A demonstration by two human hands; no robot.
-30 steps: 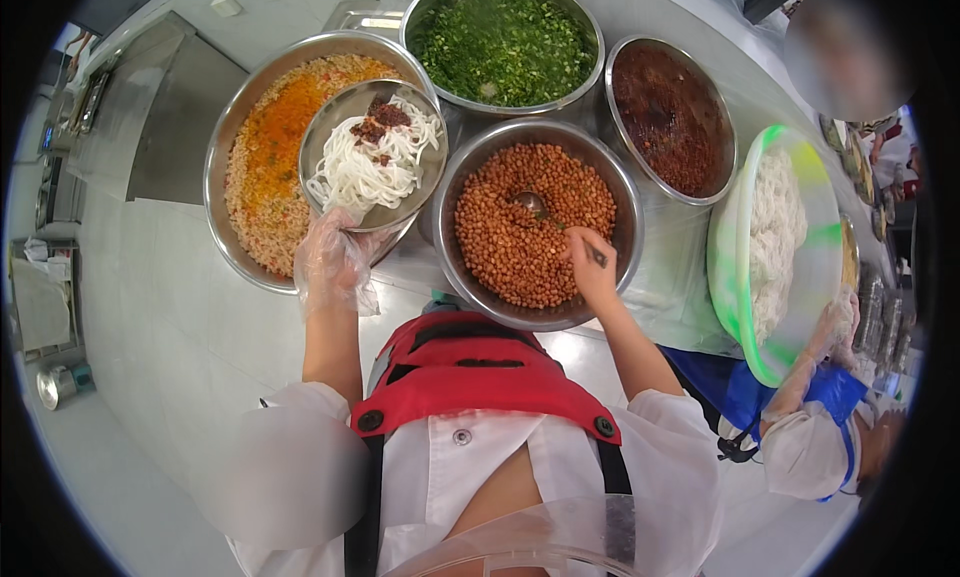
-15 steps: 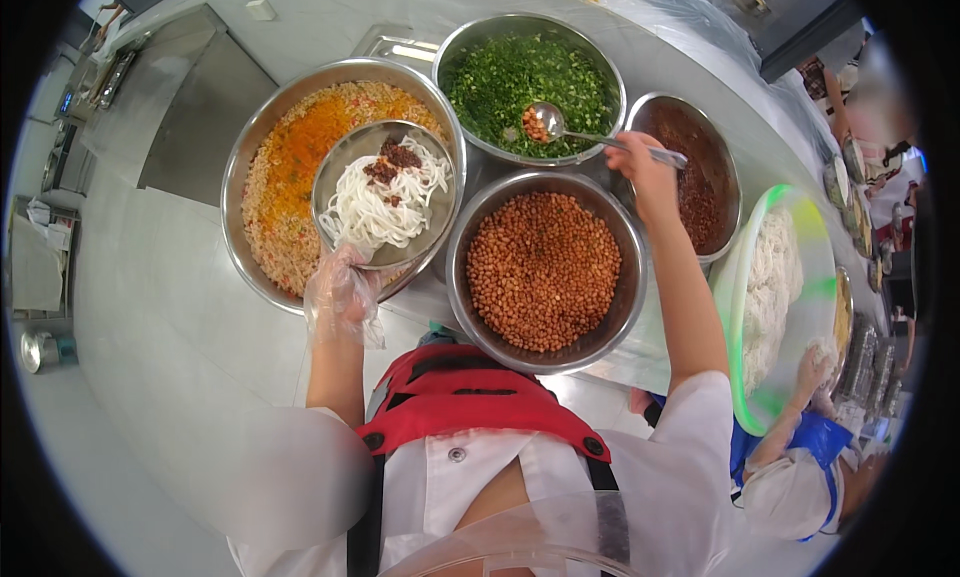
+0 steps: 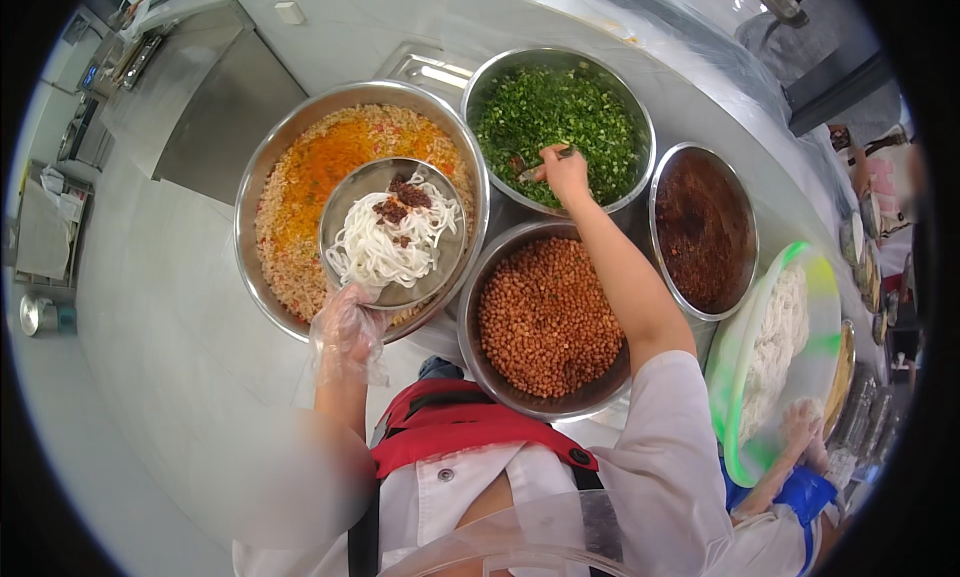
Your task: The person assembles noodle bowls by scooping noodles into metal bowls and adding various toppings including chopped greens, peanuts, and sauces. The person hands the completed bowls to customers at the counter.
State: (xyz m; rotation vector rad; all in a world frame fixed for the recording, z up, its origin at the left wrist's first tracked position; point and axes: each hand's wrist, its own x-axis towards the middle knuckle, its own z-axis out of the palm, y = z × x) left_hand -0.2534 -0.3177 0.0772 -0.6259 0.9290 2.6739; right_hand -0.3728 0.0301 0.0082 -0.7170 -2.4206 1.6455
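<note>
My left hand (image 3: 350,324), in a clear plastic glove, grips the near rim of a shallow metal bowl (image 3: 447,267). White noodles (image 3: 380,252) lie in it with a dark red-brown sauce (image 3: 408,193) on top. This bowl is held over a larger steel bowl (image 3: 262,312) of pale chopped food with orange oil. My right hand (image 3: 563,175) closes round the handle of a metal spoon (image 3: 529,175), low over a steel bowl (image 3: 640,117) of chopped greens (image 3: 560,107). The spoon's head is at the greens, partly hidden; its contents are unclear.
Near me stands a steel bowl of brown, bean-like pieces (image 3: 550,317). To its right are a steel bowl of dark brown sauce (image 3: 703,232) and a green-rimmed basin (image 3: 735,447) of white noodles. Another person's gloved hand (image 3: 803,424) is beside that basin.
My right hand has moved left with the spoon, from beside the sauce bowl to the greens. The brown pieces seen in the spoon before no longer show. My left hand still holds the noodle bowl.
</note>
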